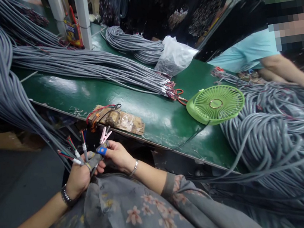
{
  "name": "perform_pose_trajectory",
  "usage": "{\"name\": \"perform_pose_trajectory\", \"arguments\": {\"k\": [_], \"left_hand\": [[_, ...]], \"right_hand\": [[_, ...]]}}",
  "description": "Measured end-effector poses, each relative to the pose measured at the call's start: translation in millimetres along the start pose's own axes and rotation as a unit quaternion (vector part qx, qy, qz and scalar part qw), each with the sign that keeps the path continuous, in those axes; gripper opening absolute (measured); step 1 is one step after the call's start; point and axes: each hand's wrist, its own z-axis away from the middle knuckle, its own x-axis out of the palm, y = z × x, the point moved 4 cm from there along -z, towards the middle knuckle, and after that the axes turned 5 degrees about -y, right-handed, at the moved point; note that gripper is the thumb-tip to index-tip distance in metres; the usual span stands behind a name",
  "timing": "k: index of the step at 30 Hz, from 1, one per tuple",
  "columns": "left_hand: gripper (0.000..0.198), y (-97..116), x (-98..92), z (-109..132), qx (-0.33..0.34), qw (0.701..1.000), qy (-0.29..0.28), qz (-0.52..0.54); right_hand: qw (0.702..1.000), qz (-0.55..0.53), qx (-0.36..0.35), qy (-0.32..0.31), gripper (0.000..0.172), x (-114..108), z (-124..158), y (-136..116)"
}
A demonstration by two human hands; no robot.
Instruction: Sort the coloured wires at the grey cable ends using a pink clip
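My left hand (pixel 78 179) is closed around several grey cables (pixel 84 147). Their ends stand up above the fist, with stripped coloured wires (pixel 70 141) fanned out at the tips. Close beside it, my right hand (pixel 120 157) has its fingers pinched together, with blue wrapping on the thumb; what lies between them is hidden. Grey-looking wrapping covers the digits where both hands meet. Just above the right fingers a pink clip (pixel 104 135) sticks up; I cannot tell whether the hand touches it.
On the green table (pixel 151 108) lie a long bundle of grey cables (pixel 91 64), a taped wooden block (pixel 123 121) and a green fan (pixel 215 103). A plastic bag (pixel 175 56) sits behind. Coiled cables (pixel 278 126) fill the right side, near a co-worker's arm (pixel 287 68).
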Motion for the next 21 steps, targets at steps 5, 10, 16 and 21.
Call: {"name": "perform_pose_trajectory", "arguments": {"k": [5,10,16,21], "left_hand": [[0.047,0.1,0.2,0.3,0.005,1.0,-0.009,-0.019],[0.045,-3.8,-3.3,-1.4,0.012,1.0,-0.008,-0.001],[0.05,-6.2,-5.7,-1.8,0.013,1.0,0.022,0.015],[0.05,-1.6,-4.4,-0.3,0.023,0.998,0.049,0.036]], "right_hand": [[1.0,-0.01,0.006,-0.014,0.054,-0.3,-1.0,1.7],[0.999,0.014,0.007,-0.031,0.052,-1.5,0.9,-2.5],[1.0,0.026,-0.004,0.005,0.052,-4.6,4.8,-3.2],[1.0,0.019,0.002,0.022,0.058,-5.7,9.5,-1.1]]}}
